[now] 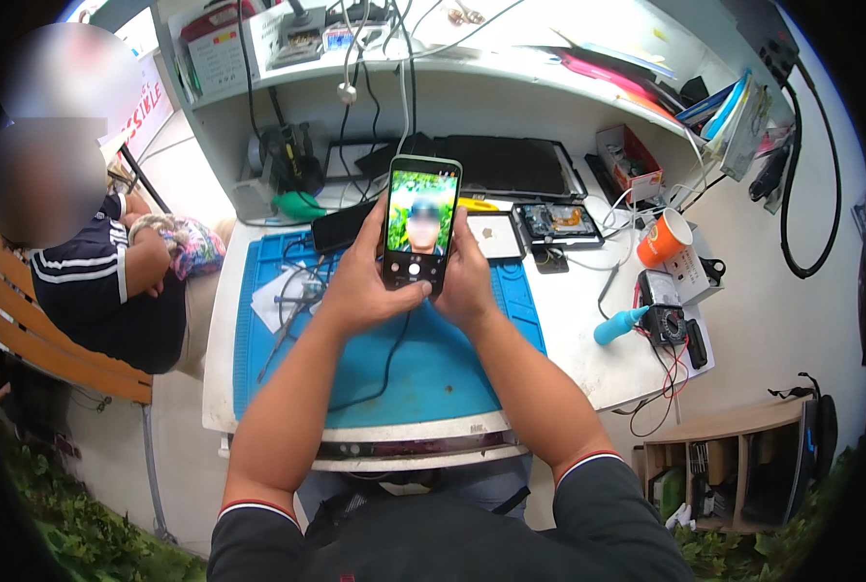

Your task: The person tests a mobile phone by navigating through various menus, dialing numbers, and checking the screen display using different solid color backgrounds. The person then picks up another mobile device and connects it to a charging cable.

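Observation:
Between both hands I hold a smartphone (pixel 420 218) upright above the blue work mat (pixel 409 364). Its screen is lit with a camera picture of a person before green leaves, and round buttons run along the bottom. My left hand (pixel 360 281) wraps the phone's left edge, the thumb reaching across to the lower screen. My right hand (pixel 467 272) grips the right edge. Behind my left fingers lies a dark phone (pixel 341 228). Tweezers (pixel 283 344), a white paper (pixel 276 299) and thin cables lie at the mat's left.
To the right stand an orange cup (pixel 664 239), a light-blue bottle (pixel 620 326) and a multimeter (pixel 664 320) with red and black leads. An opened device (pixel 559 223) lies behind. Cables hang from the shelf (pixel 433 73). A person (pixel 103 281) sits on a wooden bench at left.

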Demonstrator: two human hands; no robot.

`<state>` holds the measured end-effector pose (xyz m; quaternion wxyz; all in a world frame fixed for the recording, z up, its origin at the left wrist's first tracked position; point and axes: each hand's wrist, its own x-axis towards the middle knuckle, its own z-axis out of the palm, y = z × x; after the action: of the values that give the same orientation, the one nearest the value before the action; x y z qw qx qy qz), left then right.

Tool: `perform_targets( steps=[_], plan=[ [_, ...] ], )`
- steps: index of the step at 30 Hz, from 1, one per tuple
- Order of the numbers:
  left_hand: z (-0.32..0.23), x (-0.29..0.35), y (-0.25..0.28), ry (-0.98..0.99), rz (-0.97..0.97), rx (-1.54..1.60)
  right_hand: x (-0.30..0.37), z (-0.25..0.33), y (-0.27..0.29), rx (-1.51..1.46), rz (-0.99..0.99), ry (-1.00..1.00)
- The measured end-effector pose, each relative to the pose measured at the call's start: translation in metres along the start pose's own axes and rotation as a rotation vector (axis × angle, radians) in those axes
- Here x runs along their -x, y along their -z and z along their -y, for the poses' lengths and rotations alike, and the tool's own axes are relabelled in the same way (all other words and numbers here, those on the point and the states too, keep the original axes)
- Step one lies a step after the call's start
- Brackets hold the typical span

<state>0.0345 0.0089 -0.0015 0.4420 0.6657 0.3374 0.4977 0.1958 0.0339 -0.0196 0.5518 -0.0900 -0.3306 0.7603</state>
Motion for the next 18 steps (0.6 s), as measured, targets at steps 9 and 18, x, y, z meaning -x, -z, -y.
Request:
perform_targets(
  steps=[9, 18],
  plan=[
    [0.01, 0.0, -0.009, -0.04, -0.125, -0.059, 0.005, -0.004, -0.004, 0.065, -0.05, 0.028],
    [0.001, 0.002, -0.006, 0.037, -0.045, -0.009, 0.003, -0.001, -0.001, 0.074, -0.089, 0.019]
  ],
)
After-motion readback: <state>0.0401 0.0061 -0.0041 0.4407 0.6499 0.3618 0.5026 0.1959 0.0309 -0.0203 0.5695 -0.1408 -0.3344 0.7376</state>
